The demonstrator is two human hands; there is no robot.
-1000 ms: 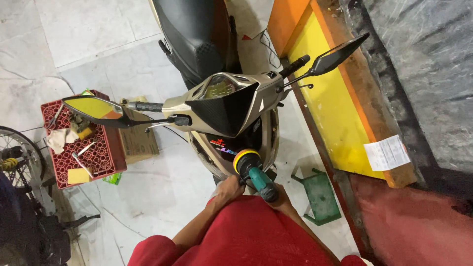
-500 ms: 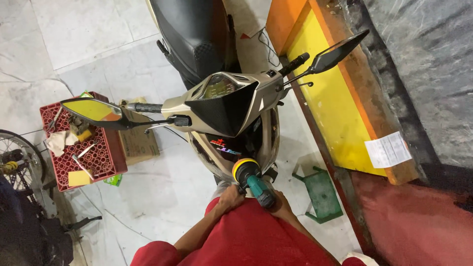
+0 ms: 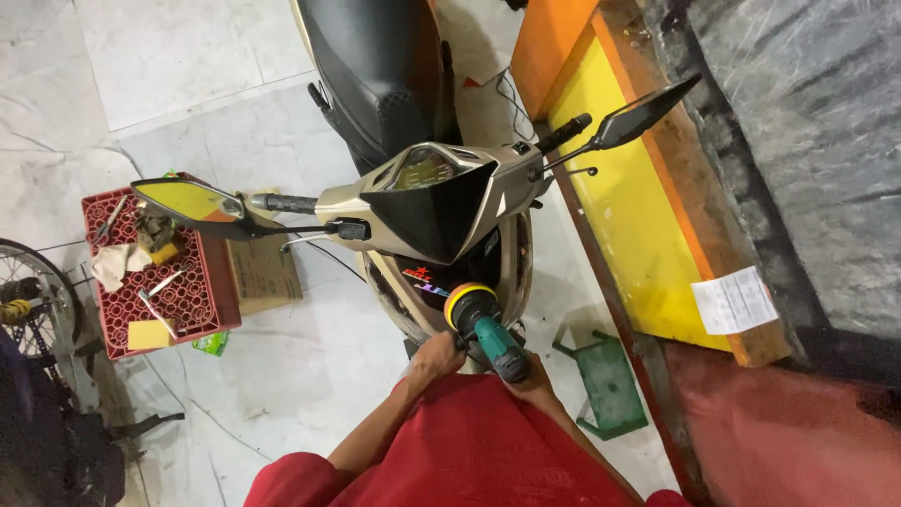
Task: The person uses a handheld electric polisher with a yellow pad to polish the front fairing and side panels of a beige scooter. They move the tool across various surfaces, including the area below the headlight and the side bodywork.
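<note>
Looking straight down on a beige scooter (image 3: 441, 197) parked on a pale tiled floor (image 3: 160, 66), so I'll place everything off the scooter.

Right at its front panel, below the dark nose, there's a green power tool (image 3: 493, 340) with a round yellow-rimmed pad (image 3: 469, 304) on the end, and the pad sits up against the scooter's front. The left hand (image 3: 436, 355) is on the side of the tool's head, fingers curled around it. The right hand (image 3: 533, 374) is further back on the tool body, mostly hidden behind it and the red clothing (image 3: 469, 451), so I can't tell how those fingers sit.

Labels and packages:
- Small colourful sticker (image 3: 422, 280) on the scooter's front, just beside the pad, red and blue bits.
- White rectangular paper label (image 3: 734, 300) lying on the corner of the long yellow and orange board (image 3: 629, 216) that runs along the scooter's far side, under the dark mirror (image 3: 648, 108).
- Flat brown cardboard box (image 3: 265, 272) on the floor under the other handlebar, touching a red plastic crate (image 3: 160, 268).
- Crate holds metal tools, a crumpled whitish rag (image 3: 113, 263) and a yellow square block (image 3: 148, 334).
- Little green packet (image 3: 211, 344) on the floor at the crate's near corner.

The yellow-tinted mirror (image 3: 188, 200) hangs over the crate. A small green stool (image 3: 605, 380) stands on the floor between the scooter and the board. A spoked wheel (image 3: 28, 300) pokes in at the edge past the crate.
</note>
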